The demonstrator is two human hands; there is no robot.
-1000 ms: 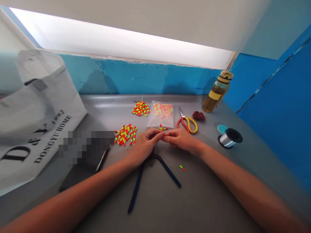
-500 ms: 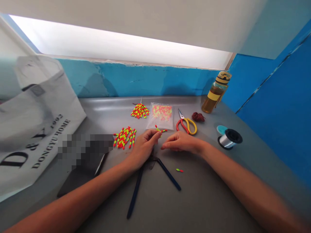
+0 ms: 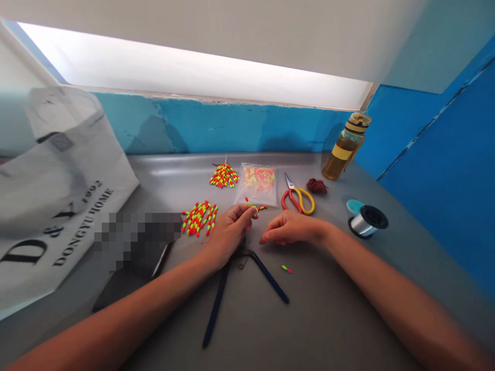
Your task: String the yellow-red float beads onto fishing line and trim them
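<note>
My left hand [image 3: 231,230] pinches a few oval red-and-yellow-green beads [image 3: 256,209] between thumb and fingers; their ends stick out past the fingertips. To its right is my right hand [image 3: 285,229], thumb and fingers drawn together just above the table. Whatever it grips, if anything, is too small to make out. Beneath the left hand lie spread pliers [image 3: 271,279] with dark blue handles, their jaws mostly hidden. One loose red-and-green bead [image 3: 286,269] rests below the right hand. A pile of bead strings [image 3: 199,218] sits left of the left hand.
Behind the hands are a bead bundle [image 3: 224,176], a clear bag of beads [image 3: 258,180], red-and-yellow-handled scissors [image 3: 297,198] and dark red cord [image 3: 316,186]. A bottle [image 3: 344,149] and wire spool [image 3: 367,221] stand right. Left are a white bag [image 3: 65,206] and dark flat object [image 3: 127,283].
My right hand has moved slightly right and down, a little farther from the left hand. The left hand keeps its pinch on the beads. The view has shifted slightly.
</note>
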